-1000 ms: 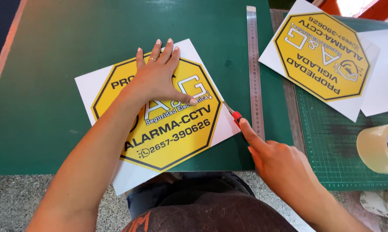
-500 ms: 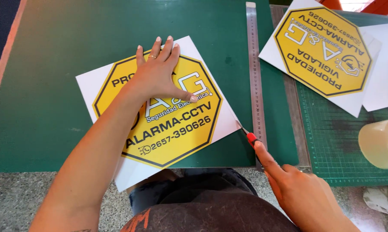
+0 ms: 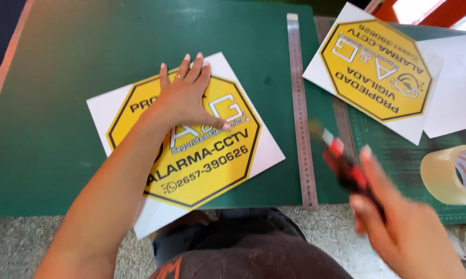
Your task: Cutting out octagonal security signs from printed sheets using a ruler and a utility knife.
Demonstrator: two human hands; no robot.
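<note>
Change: right hand (image 3: 398, 222) w/ red utility knife (image 3: 346, 165) has lifted off the sheet's right edge and swung right, now in the air near the ruler's near end; 0.5 s ago the blade tip sat at the sheet edge. Left hand and sheet unmoved.
Right hand: fingers clenched round the knife handle, blade pointing far-left; strongly motion-blurred.
Left hand: left hand (image 3: 184, 101) flat, fingers spread, pressing down on the yellow octagon sign sheet (image 3: 202, 155); grasps nothing.
Sign sheet: white sheet w/ yellow octagon, lying tilted on the green cutting mat (image 3: 62, 103), near corner hanging over the table's near edge.
Ruler: steel ruler (image 3: 300, 103) just right of the sheet, running near-to-far, apart from it.
Hidden/unclear: blade tip blurred, can't tell how far it's extended; forearm covers part of the sign's left side; tape roll (image 3: 452, 175) cut by right edge.
Far right: second sign sheet (image 3: 375, 70), rotated, partly under a blank white sheet (image 3: 455, 88), on a darker gridded mat (image 3: 393, 160).
Surface/room: speckled grey floor (image 3: 16, 248) below the table's near edge; person's dark clothing at bottom centre.
</note>
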